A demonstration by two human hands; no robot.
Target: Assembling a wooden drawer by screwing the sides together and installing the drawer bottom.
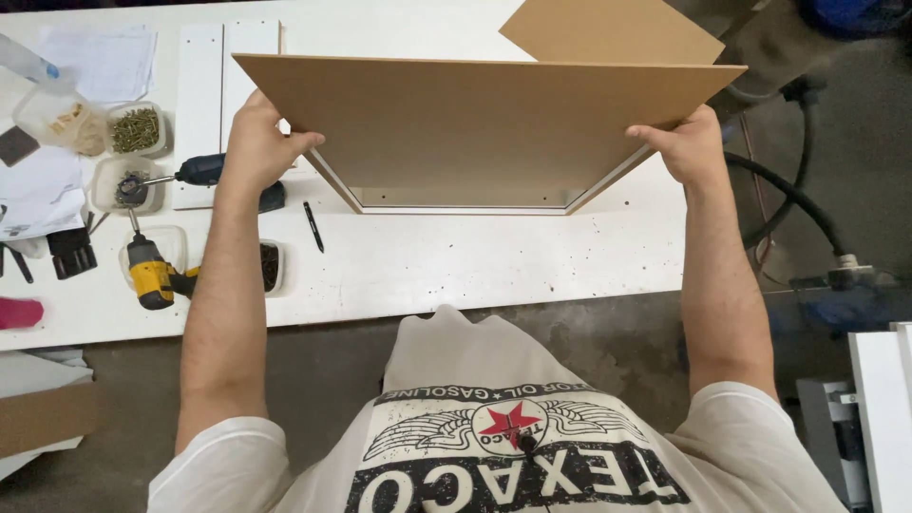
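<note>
A brown hardboard panel point(484, 119) lies on top of a white open box frame point(465, 201) standing on the white workbench point(427, 261). My left hand point(261, 138) grips the panel's left edge. My right hand point(686, 142) grips its right edge. The panel overhangs the frame on both sides and hides most of it; only the frame's near rim and inner wall show beneath.
A second brown board point(613, 33) lies behind. Left of my arm are a yellow cordless driver point(150, 271), a blue drill point(199, 171), tubs of screws point(136, 130), white panels point(199, 95), papers and a black pen point(313, 226). Black hoses point(798, 195) run on the right.
</note>
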